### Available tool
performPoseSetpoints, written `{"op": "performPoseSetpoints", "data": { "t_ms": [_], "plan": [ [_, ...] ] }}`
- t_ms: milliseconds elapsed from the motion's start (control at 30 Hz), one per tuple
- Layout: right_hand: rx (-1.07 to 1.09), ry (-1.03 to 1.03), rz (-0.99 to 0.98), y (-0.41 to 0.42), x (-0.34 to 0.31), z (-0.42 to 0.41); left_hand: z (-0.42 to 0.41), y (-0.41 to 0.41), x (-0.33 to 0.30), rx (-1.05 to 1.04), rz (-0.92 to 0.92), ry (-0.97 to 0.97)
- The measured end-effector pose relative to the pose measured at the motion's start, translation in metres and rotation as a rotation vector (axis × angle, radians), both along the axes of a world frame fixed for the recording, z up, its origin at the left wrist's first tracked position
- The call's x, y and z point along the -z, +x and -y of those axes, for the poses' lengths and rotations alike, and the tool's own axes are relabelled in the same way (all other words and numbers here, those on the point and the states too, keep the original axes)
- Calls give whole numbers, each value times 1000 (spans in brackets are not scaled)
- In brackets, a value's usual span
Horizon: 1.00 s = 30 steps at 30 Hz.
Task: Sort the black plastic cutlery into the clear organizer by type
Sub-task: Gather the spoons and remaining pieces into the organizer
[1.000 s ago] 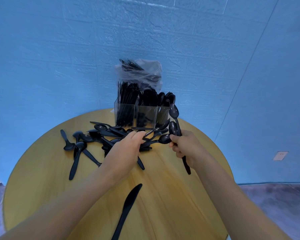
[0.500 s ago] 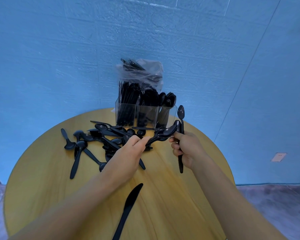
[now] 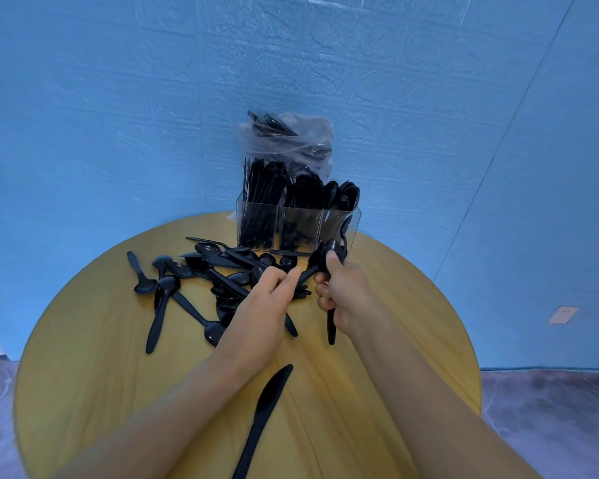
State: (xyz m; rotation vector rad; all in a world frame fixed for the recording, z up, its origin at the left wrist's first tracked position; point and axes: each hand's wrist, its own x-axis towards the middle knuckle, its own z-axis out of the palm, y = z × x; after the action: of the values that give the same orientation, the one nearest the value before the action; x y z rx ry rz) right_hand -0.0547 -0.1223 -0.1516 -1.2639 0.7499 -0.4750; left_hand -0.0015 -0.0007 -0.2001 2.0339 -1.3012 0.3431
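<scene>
Since half a second ago the right hand (image 3: 343, 292) has tipped its spoons (image 3: 332, 261) lower, so the upright one no longer stands clear above the fist; the bowls now sit just before the organizer (image 3: 298, 229). Its fingers are curled tight round the handles, one handle poking out below the palm. The left hand (image 3: 260, 305) pinches another spoon by the stem between thumb and forefinger, feeding it across to the right.

To do this well, I judge the stems should be lined up bowls-together before the bundle goes in, then lowered handle-first into the right compartment, where spoons already stand.

Just left of the left hand lies the pile (image 3: 201, 271) of loose spoons on the table (image 3: 83, 375). One knife (image 3: 263, 409) lies apart, near the wrists. Behind the organizer stands a bag (image 3: 287, 140) of more cutlery.
</scene>
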Motion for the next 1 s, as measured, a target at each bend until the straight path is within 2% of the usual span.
{"op": "performPoseSetpoints", "data": {
  "t_ms": [67,133,167,267,333,500,700,867,1000],
  "plan": [
    [-9,-16,41,4,-3,1,1,-1,-2,30,-9,-32],
    [-20,-48,68,7,-4,4,1,-3,-7,92,-133,-67],
    [-29,-82,63,8,-4,5,2,-4,-10,117,-265,-75],
    [-76,-214,20,14,0,2,9,-3,-25,184,-808,-132],
    [-116,-258,32,17,3,-3,14,5,-31,210,-991,-158],
    [-137,-352,18,27,16,-9,17,18,-25,76,-984,-225],
    [-107,-304,52,31,19,-10,25,14,-16,86,-812,-280],
    [-99,-223,90,33,21,-8,30,7,-13,113,-770,-311],
    [-119,-313,69,33,22,-13,32,9,-3,68,-729,-276]
  ]
}}
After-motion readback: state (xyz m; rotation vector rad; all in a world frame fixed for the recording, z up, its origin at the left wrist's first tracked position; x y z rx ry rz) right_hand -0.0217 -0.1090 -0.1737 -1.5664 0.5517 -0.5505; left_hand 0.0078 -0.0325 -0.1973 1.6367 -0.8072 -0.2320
